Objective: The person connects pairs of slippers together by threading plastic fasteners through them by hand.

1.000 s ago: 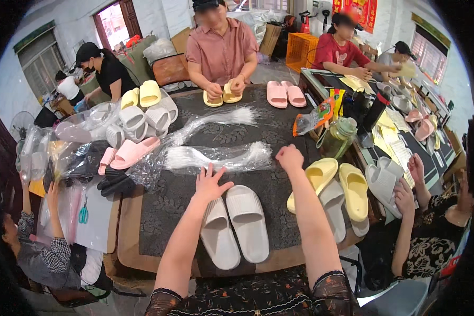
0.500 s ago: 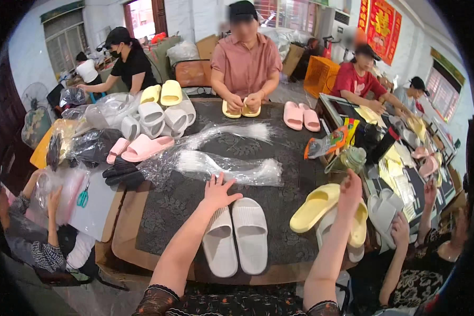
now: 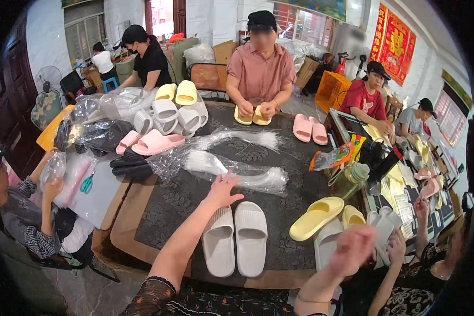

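Slippers first: your left hand [image 3: 222, 190] is spread flat, fingers splayed, right above the white pair [image 3: 236, 238] lying side by side on the dark tabletop [image 3: 179, 205]. Your right hand [image 3: 352, 249] is blurry (can't tell its grip), near the yellow slippers [image 3: 317, 217].

Two white foam slides [image 3: 236, 239] lie paired on the dark patterned table [image 3: 179, 197]. Near the right edge are two pale yellow foam slides [image 3: 317, 217]. Two pink foam slides [image 3: 309, 128] sit at the far side, two more pink ones [image 3: 151, 142] at left. Two bundles of clear plastic bags [image 3: 237, 171] lie mid-table.
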